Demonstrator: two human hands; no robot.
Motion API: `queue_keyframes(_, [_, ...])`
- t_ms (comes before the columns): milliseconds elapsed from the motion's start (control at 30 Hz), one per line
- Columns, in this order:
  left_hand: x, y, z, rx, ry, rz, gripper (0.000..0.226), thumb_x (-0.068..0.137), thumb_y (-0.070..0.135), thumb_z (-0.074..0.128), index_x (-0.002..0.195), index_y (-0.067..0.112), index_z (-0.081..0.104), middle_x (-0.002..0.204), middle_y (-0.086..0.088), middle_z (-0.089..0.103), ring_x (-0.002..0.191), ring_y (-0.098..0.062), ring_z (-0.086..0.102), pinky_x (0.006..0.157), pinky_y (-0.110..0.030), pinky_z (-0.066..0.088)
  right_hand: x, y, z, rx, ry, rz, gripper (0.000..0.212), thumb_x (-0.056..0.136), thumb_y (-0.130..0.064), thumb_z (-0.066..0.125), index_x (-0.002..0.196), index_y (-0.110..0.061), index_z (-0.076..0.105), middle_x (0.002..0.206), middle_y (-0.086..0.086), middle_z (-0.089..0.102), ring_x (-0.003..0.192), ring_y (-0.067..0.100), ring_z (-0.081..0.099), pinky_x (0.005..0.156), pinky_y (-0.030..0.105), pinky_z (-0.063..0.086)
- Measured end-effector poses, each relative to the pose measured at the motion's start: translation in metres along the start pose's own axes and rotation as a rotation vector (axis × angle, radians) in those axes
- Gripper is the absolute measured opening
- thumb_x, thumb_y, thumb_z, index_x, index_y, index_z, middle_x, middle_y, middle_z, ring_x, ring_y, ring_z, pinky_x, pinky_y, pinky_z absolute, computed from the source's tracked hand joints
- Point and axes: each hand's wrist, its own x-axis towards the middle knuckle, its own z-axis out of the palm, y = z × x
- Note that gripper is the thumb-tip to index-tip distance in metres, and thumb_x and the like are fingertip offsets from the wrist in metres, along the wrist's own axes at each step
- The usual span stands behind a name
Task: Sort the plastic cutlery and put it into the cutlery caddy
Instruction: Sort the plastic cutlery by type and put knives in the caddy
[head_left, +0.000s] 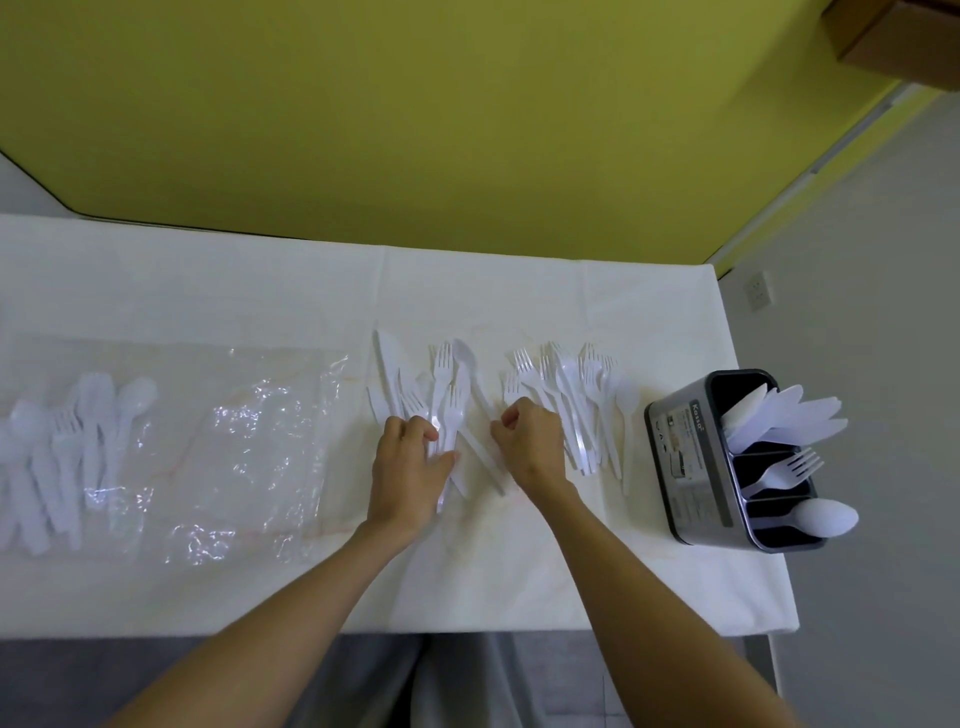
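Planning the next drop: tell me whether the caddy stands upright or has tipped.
Upright. The caddy stands on its base, openings upward, white cutlery poking up from its compartments.

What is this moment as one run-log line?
left hand grips forks | right hand curled at fork pile | caddy partly filled

I'm seeing smooth white plastic forks (561, 395), faintly translucent, on a matt white tablecloth (519, 291) that looks like creased cloth. On the left, a clear plastic bag (249, 441) is crinkled and glossy, catching glare. On the right, the cutlery caddy (727, 375) looks like brushed grey metal outside and matt black inside, with a paper label (680, 457) on its side.
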Motion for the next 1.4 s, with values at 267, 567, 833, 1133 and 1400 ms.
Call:
queue_keyframes(267, [-0.002,-0.001,-0.001,0.014,-0.003,-0.017,0.018,0.082,0.024,0.073,0.09,0.016,0.059,0.095,0.004,0.045,0.08,-0.017,0.059,0.071,-0.022,0.041,-0.016,0.011,-0.018,0.007,-0.037,-0.01,0.034,0.085,-0.037,0.072,0.101,-0.015,0.052,0.08,-0.001,0.06,0.072,0.016,0.059,0.063,0.025,0.047])
queue_keyframes(567, [-0.006,-0.005,-0.005,-0.045,0.014,-0.034,0.007,0.084,0.015,0.066,0.086,0.014,0.059,0.089,0.0,0.055,0.078,-0.018,0.058,0.072,-0.025,0.044,-0.025,0.023,-0.022,0.055,-0.126,0.03,0.017,0.084,-0.019,0.067,0.074,-0.011,0.055,0.075,0.012,0.065,0.067,0.03,0.067,0.06,0.036,0.057])
queue_keyframes(833, [-0.008,-0.002,-0.005,-0.052,0.058,-0.032,0.011,0.084,0.017,0.067,0.087,0.014,0.057,0.087,0.002,0.055,0.084,-0.019,0.057,0.073,-0.031,0.049,-0.025,0.031,-0.028,0.22,-0.002,0.146,0.024,0.088,-0.022,0.071,0.086,-0.005,0.055,0.073,0.014,0.067,0.047,0.016,0.063,0.039,0.012,0.039])
queue_keyframes(1133, [-0.001,0.03,0.01,0.342,-0.103,0.119,0.024,0.092,0.035,0.058,0.105,0.014,0.058,0.108,0.0,0.049,0.106,-0.019,0.049,0.065,-0.03,0.046,-0.02,0.028,-0.027,0.263,0.085,0.139,0.023,0.09,-0.021,0.07,0.086,-0.002,0.056,0.07,0.01,0.065,0.051,0.019,0.064,0.048,0.02,0.051])
queue_keyframes(1400, [0.004,0.026,0.003,0.181,-0.079,0.006,0.013,0.085,0.017,0.054,0.082,0.008,0.062,0.093,-0.002,0.053,0.08,-0.021,0.054,0.062,-0.033,0.046,-0.016,0.025,-0.033,0.243,0.152,0.069,0.021,0.094,-0.022,0.064,0.085,-0.005,0.057,0.07,0.006,0.062,0.06,0.023,0.067,0.062,0.037,0.06])
